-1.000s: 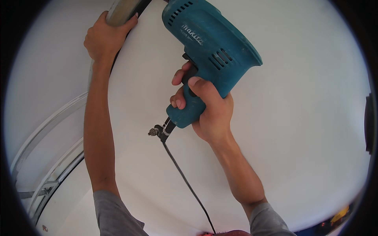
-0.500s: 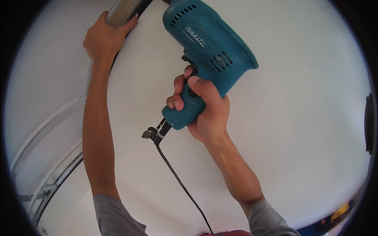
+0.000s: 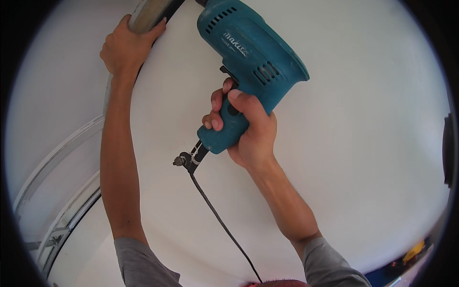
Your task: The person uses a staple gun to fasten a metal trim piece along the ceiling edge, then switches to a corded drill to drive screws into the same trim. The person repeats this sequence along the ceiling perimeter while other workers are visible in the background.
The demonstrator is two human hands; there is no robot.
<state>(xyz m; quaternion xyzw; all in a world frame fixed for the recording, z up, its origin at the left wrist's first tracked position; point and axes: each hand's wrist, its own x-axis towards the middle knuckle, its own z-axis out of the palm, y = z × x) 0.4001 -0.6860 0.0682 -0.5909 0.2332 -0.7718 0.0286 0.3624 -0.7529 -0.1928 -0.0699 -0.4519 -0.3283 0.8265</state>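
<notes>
A teal corded power drill (image 3: 260, 43) fills the upper middle, tilted with its front end toward the top edge, where its tip passes out of view. My right hand (image 3: 253, 129) is wrapped round its handle, the fingers just below the black trigger. A chuck key (image 3: 180, 161) is tied to the base of the black power cord (image 3: 220, 217), which runs down to the lower edge. At the upper left, my left hand (image 3: 126, 48) grips a greyish metal bar (image 3: 152, 16), its thumb along the dark edge of the bar.
A large smooth white panel (image 3: 354, 158) lies behind the drill and both arms. Curved-looking pale metal rails (image 3: 60, 153) run along the left side. Something dark (image 3: 448, 150) stands at the right rim, and a yellow object (image 3: 413, 251) shows at the lower right.
The drill and my right hand have shifted very slightly up and to the left. My left hand keeps its place on the metal bar.
</notes>
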